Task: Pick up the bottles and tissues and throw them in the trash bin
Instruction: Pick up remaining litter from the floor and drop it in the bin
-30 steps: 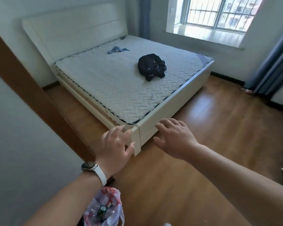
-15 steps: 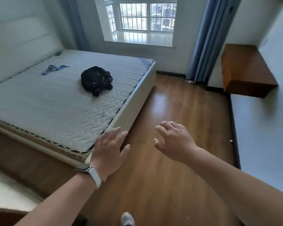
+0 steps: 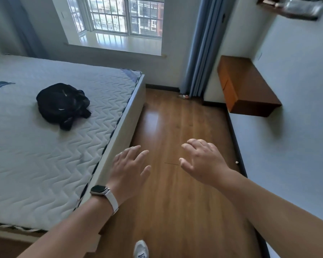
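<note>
With fingers spread and holding nothing, the left hand (image 3: 128,164) and right hand (image 3: 203,161) hover over the wooden floor (image 3: 175,202) at lower centre, while a small bottle-like item (image 3: 184,96) lies at the curtain (image 3: 199,53) foot, upper centre, and a white scrap (image 3: 236,162) lies beside the right baseboard (image 3: 234,138).

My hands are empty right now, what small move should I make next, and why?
Probably step forward along the wood floor toward the small object lying at the foot of the blue curtain; it may be a bottle, though it is too small to tell. The left hand and right hand are open and hold nothing.
</note>
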### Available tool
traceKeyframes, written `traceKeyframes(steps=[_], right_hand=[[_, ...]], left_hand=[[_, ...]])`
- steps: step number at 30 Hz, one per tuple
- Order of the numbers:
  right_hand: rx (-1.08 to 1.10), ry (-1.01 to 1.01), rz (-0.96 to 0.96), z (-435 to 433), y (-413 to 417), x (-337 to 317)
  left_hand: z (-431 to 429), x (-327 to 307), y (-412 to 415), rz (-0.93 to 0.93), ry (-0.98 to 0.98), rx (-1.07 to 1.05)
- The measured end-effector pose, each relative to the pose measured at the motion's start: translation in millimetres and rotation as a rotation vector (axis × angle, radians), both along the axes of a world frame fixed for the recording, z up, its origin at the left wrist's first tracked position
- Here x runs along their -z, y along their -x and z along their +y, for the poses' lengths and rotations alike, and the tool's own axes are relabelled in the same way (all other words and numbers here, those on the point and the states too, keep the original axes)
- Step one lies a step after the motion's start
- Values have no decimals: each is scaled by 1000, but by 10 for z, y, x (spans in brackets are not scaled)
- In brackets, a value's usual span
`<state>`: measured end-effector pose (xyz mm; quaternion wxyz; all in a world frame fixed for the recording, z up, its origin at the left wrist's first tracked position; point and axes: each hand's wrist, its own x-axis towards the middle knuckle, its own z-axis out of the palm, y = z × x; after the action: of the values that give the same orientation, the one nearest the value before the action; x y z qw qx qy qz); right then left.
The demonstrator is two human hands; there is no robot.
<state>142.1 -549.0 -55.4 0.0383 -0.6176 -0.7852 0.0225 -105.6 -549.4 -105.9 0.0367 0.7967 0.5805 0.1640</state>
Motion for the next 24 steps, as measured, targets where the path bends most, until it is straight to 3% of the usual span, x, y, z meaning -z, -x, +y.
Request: traceKeyframes(steps=[11, 24], right_hand=[[98, -14, -17, 1156, 257, -97], [178, 26, 65, 2859, -445, 347]], left_hand=[[1501, -7, 288, 5, -43, 110], [3335, 148, -334, 107, -7, 171]])
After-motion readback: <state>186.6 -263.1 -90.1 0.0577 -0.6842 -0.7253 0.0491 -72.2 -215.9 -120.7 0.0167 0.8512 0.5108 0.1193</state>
